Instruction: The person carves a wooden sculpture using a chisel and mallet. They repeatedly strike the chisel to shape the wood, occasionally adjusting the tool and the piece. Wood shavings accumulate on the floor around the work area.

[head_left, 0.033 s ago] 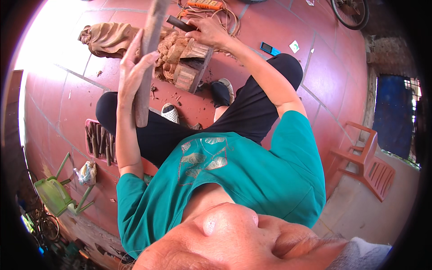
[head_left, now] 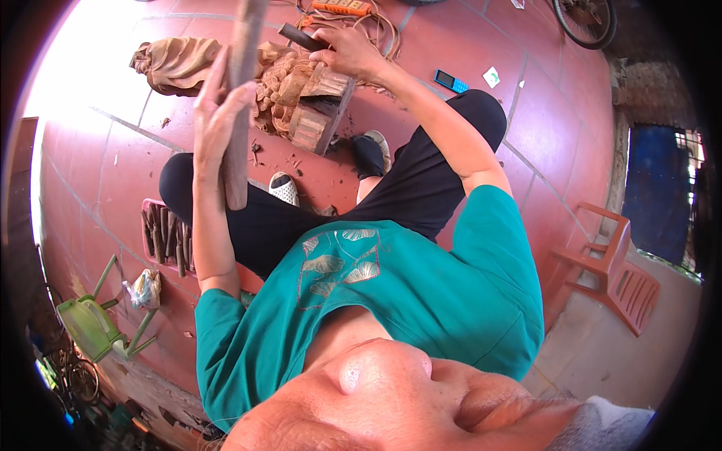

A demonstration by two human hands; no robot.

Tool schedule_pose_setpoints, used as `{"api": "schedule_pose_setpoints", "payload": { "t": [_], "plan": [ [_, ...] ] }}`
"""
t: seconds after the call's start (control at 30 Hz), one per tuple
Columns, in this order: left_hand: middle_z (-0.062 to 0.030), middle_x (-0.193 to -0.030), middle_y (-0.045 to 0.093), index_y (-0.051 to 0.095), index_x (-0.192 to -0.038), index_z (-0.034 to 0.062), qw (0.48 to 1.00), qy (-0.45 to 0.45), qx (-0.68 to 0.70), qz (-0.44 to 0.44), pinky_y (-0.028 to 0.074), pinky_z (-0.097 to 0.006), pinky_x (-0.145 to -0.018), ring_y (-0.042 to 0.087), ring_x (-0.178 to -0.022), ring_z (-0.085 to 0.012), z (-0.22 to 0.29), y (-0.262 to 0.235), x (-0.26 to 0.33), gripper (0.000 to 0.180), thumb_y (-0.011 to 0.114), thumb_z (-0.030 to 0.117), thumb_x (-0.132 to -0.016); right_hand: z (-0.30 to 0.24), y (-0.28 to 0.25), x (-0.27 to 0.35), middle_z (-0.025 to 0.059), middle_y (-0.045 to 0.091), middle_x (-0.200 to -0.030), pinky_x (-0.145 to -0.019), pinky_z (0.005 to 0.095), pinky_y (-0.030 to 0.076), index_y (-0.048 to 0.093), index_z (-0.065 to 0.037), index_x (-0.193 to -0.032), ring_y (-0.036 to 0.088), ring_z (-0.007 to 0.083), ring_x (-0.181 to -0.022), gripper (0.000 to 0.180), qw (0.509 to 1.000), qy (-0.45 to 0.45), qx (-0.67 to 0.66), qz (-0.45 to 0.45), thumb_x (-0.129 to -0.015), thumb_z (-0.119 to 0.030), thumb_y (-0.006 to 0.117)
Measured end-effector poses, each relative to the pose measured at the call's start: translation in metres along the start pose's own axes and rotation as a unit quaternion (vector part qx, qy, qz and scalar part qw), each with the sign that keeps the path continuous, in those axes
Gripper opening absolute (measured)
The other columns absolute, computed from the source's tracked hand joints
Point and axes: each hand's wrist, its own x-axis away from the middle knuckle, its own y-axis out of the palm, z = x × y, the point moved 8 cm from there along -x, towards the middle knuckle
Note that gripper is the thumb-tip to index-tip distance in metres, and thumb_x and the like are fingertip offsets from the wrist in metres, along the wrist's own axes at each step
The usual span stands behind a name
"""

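My left hand (head_left: 213, 124) is closed round a long, smooth wooden bar (head_left: 238, 150), its thumb on one side and its fingers on the other. The bar stands close to me, and its upper end runs out of the top of the picture. A dark rod-like tool handle (head_left: 298, 36) sticks out from my right hand (head_left: 350, 54), which grips it above the carving; its working end cannot be made out. Beneath both hands a brown wood carving (head_left: 179, 66) lies on its side, with flowing folds at the left, knobbly detail in the middle and a blocky base at the right.
Wood chips lie near my feet. A pink basket (head_left: 145, 225) of tools stands by my left knee, with a green stool (head_left: 92, 328) beyond. An orange power strip (head_left: 342, 7) with cables lies behind the carving, a blue phone (head_left: 450, 81) by my right knee, an orange chair (head_left: 602, 263) at the right.
My left hand and the wooden bar have shifted slightly to the left and toward me. The right hand with the tool handle has hardly moved.
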Motion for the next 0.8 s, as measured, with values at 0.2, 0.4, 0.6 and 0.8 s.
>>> {"api": "schedule_pose_setpoints", "payload": {
  "t": [0.2, 0.4, 0.6, 0.8],
  "plan": [
    [-0.0064, -0.078, 0.065, 0.031, -0.157, 0.006, 0.987, 0.059, 0.072, 0.128, 0.049, -0.023, -0.053, 0.059, -0.059, -0.0104, 0.012, -0.035, -0.005, 0.073, 0.067, 0.014, -0.095, 0.012, -0.014, -0.007, 0.0118, 0.072, -0.088, -0.071, 0.0287, 0.057, 0.063, 0.005, -0.113, 0.073, 0.0138, -0.077, 0.027, 0.979, 0.088, -0.183, -0.009, -0.093, -0.012, 0.07],
    [-0.0056, -0.078, 0.064, 0.034, -0.156, 0.008, 0.99, 0.033, 0.076, 0.119, 0.048, -0.023, -0.053, 0.059, -0.059, -0.0092, 0.004, -0.022, -0.006, 0.069, 0.066, 0.018, -0.096, 0.007, -0.008, -0.012, 0.0087, 0.072, -0.087, -0.069, 0.0297, 0.056, 0.063, -0.002, -0.113, 0.073, 0.0133, -0.076, 0.024, 0.986, 0.069, -0.149, -0.006, -0.094, -0.016, 0.07],
    [-0.0053, -0.085, 0.065, 0.034, -0.157, 0.0076, 0.993, 0.049, 0.061, 0.085, 0.048, -0.022, -0.054, 0.059, -0.063, -0.0085, 0.009, -0.01, -0.005, 0.073, 0.069, 0.013, -0.093, 0.001, -0.007, -0.013, 0.0095, 0.072, -0.087, -0.069, 0.031, 0.056, 0.063, 0.0, -0.11, 0.074, 0.0157, -0.076, 0.025, 0.994, 0.033, -0.098, 0.019, -0.094, -0.017, 0.071],
    [-0.0038, -0.089, 0.064, 0.037, -0.156, 0.0074, 0.999, 0.004, -0.047, -0.006, 0.048, -0.022, -0.053, 0.058, -0.064, -0.0075, -0.003, 0.007, -0.007, 0.076, 0.073, 0.024, -0.09, 0.02, -0.001, -0.012, 0.0123, 0.072, -0.085, -0.068, 0.0346, 0.055, 0.064, -0.001, -0.109, 0.073, 0.0198, -0.072, 0.027, 0.973, 0.1, -0.207, 0.007, -0.091, -0.018, 0.074]
  ]
}}
